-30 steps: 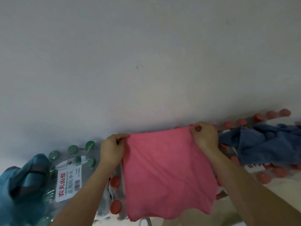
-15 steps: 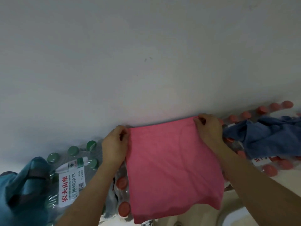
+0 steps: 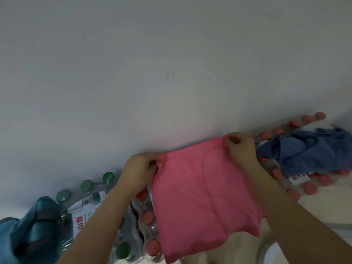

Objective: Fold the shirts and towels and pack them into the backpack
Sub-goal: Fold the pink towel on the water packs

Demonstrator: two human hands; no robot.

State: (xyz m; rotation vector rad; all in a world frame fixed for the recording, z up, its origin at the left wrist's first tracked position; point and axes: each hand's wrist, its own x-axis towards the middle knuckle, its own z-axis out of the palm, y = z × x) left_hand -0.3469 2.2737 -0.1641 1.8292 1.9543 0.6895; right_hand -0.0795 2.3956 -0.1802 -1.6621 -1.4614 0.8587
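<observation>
A pink towel (image 3: pixel 202 199) hangs in front of me, held up by its two top corners. My left hand (image 3: pixel 140 171) pinches the top left corner and my right hand (image 3: pixel 241 147) pinches the top right corner. The cloth hangs down as a rough square with its lower edge free. A crumpled blue towel (image 3: pixel 308 151) lies to the right on top of packed bottles. At the bottom left a teal backpack (image 3: pixel 28 231) shows only in part.
Shrink-wrapped packs of water bottles line the wall: green-capped ones (image 3: pixel 87 187) at the left, red-capped ones (image 3: pixel 304 183) at the right and more red caps (image 3: pixel 147 218) behind the pink towel. A plain white wall (image 3: pixel 171 63) fills the upper view.
Both hands have lifted the pink towel slightly and drawn its top edge taut. The view has shifted a little to the left and down.
</observation>
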